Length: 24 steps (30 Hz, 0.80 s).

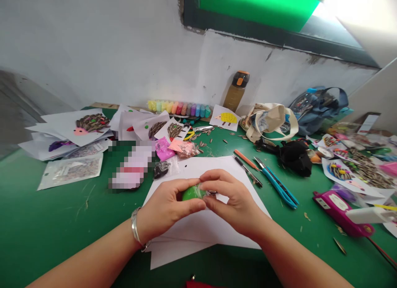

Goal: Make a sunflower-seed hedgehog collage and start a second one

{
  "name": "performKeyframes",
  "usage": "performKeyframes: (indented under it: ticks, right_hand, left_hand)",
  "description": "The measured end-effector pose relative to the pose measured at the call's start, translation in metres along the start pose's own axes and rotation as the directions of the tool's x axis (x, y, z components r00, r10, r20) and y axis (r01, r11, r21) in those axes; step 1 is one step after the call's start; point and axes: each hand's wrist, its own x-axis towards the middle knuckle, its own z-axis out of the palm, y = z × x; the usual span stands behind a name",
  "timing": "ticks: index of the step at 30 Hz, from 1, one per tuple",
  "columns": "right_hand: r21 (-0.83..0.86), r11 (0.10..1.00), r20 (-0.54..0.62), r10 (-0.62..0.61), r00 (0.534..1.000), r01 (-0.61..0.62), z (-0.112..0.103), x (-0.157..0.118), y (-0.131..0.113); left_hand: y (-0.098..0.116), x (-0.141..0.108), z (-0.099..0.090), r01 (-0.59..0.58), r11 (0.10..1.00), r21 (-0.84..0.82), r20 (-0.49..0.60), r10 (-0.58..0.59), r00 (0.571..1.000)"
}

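Between my two hands is a small clear packet of green modelling clay (192, 193), held above white paper sheets (186, 230). My left hand (173, 201) wraps its fingers and thumb round the green packet from the left. My right hand (232, 201) pinches the clear plastic at the packet's right end. Just behind my hands lie a black clay packet (161, 169), a purple packet (164, 149) and an orange packet (184, 148). A pencil (246, 159), a black pen (248, 171) and a blue utility knife (276, 182) lie to the right.
Papers with seed hedgehogs (91, 124) are stacked at the left. Along the wall stand a row of coloured clay packets (180, 109), a bottle (235, 91) and a cloth bag (269, 120). A magenta device (343, 213) with a cord sits at the right, near scattered sunflower seeds (366, 168).
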Motion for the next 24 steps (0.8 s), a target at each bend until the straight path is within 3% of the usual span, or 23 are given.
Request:
performKeyframes:
  ticks: [4,10,16,20,24]
  right_hand:
    - [-0.026,0.999,0.012,-0.027,1.0,0.027,0.001,-0.002,-0.001]
    - [0.085,0.994,0.04,0.071,0.997,-0.074,0.0,-0.001,-0.002]
    - [0.311,0.932,0.133,0.151,0.98,-0.186,-0.01,0.0,0.0]
    - [0.486,0.838,0.168,0.189,0.967,-0.248,-0.015,-0.001,0.003]
    - [0.601,0.735,0.005,0.389,0.921,-0.313,-0.016,0.002,0.013]
  left_hand:
    - [-0.001,0.001,0.0,0.004,1.0,-0.001,0.012,-0.004,1.0]
    - [-0.001,0.001,0.0,0.028,0.999,0.036,0.032,-0.03,0.999]
    - [-0.002,0.0,-0.001,0.084,0.996,0.024,-0.061,-0.083,0.995]
    - [-0.006,0.001,-0.004,0.148,0.988,0.045,-0.187,-0.137,0.973]
    - [-0.01,0.005,-0.011,0.157,0.98,0.12,-0.29,-0.117,0.95]
